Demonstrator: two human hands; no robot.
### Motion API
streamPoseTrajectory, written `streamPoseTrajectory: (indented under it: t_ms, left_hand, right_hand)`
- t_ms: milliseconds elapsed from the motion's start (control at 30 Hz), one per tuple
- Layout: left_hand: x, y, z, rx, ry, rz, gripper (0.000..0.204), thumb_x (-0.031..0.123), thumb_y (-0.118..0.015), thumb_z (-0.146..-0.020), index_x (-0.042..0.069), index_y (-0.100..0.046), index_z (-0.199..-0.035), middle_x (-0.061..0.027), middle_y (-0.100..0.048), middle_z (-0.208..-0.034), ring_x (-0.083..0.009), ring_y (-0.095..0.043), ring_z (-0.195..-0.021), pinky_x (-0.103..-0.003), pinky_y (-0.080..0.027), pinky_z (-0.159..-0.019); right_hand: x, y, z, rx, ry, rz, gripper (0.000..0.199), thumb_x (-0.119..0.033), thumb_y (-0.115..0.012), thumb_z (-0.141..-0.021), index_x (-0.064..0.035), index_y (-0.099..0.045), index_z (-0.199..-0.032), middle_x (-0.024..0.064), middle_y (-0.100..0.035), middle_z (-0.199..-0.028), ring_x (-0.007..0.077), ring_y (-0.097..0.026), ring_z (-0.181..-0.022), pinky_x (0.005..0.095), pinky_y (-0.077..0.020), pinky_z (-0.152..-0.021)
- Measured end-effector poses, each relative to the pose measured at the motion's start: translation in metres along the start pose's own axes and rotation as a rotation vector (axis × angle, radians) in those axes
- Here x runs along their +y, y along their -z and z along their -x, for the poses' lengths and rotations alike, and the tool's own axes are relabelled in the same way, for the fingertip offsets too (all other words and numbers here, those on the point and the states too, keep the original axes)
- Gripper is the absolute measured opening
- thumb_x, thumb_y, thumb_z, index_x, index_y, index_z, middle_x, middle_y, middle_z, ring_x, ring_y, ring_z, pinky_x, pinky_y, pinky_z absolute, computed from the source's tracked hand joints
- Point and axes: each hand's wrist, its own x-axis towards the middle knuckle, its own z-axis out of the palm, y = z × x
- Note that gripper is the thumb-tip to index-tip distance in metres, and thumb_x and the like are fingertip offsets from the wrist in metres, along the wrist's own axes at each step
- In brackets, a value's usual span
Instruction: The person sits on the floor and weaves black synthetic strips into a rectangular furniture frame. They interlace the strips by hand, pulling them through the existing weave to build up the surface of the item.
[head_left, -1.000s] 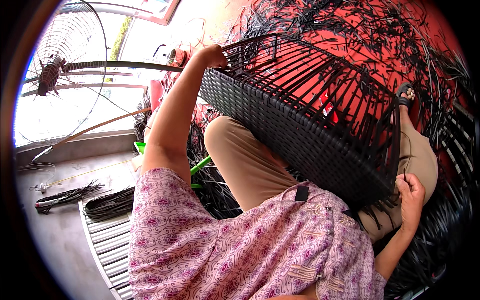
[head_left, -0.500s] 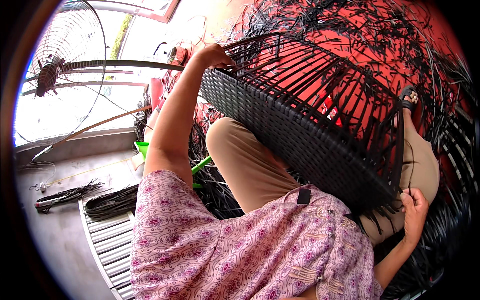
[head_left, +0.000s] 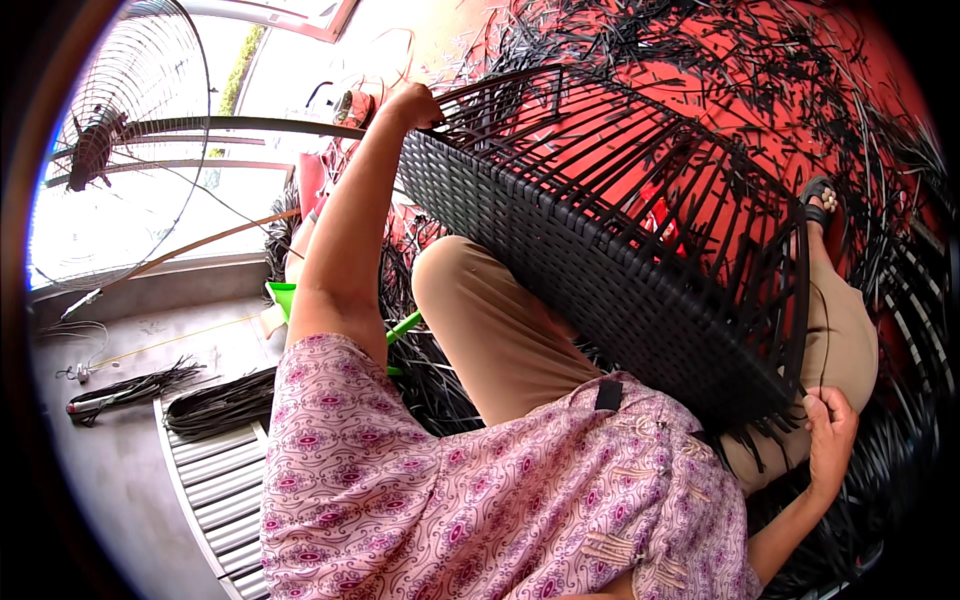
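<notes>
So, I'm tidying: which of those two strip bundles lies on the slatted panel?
The thicker right bundle; the left bundle, one end splayed, lies on the grey floor.

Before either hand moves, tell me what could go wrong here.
The thin dark strand could slip from the pinch of the right hand. The slanting woven black frame might tip if the left hand leaves its upper-left corner. Loose black strips on the red floor could snag the sandalled foot.
</notes>
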Motion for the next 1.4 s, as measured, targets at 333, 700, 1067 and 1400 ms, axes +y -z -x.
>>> streamPoseTrajectory:
  t_ms: [333, 700, 1067, 1400]
  left_hand:
    - [0.045, 0.067, 0.002, -0.035, 0.806, 0.737, 0.045, 0.032, -0.077, -0.068, -0.002, -0.076, -0.098, -0.0212, -0.075, -0.099, -0.0332, -0.074, -0.090, -0.039, -0.058, -0.086]
    - [0.000, -0.008, 0.013, 0.142, 0.474, 1.088, 0.015, 0.021, -0.071, -0.079, 0.009, -0.068, -0.070, -0.0052, -0.065, -0.069, -0.0181, -0.062, -0.064, -0.036, -0.047, -0.056]
    - [0.002, 0.001, 0.036, 0.262, 0.761, 1.153, 0.028, 0.031, -0.079, -0.081, 0.006, -0.080, -0.093, -0.0062, -0.076, -0.083, -0.0194, -0.074, -0.074, -0.035, -0.059, -0.077]
    - [-0.045, -0.053, 0.006, -0.029, 0.286, 0.295, 0.016, 0.025, -0.071, -0.084, 0.012, -0.078, -0.090, -0.0059, -0.072, -0.081, -0.0257, -0.071, -0.080, -0.032, -0.057, -0.078]
  right_hand:
    - [-0.005, -0.006, 0.000, 0.022, 0.001, -0.019, 0.015, -0.014, -0.068, -0.093, 0.0010, -0.067, -0.093, -0.0045, -0.057, -0.074, 0.0043, -0.046, -0.065, 0.0223, -0.0389, -0.060]
    - [-0.006, -0.014, -0.004, 0.068, 0.067, 0.012, 0.010, -0.009, -0.068, -0.093, 0.0006, -0.066, -0.092, -0.0061, -0.053, -0.074, 0.0031, -0.044, -0.066, 0.0218, -0.0361, -0.058]
    - [-0.010, 0.002, 0.001, 0.014, -0.043, 0.038, 0.014, -0.012, -0.070, -0.090, 0.0021, -0.066, -0.088, -0.0016, -0.053, -0.069, 0.0062, -0.045, -0.061, 0.0244, -0.0386, -0.056]
    - [-0.008, -0.002, -0.006, -0.005, -0.021, -0.001, 0.014, -0.010, -0.069, -0.090, 0.0016, -0.063, -0.086, -0.0024, -0.052, -0.071, 0.0054, -0.045, -0.062, 0.0234, -0.0373, -0.056]
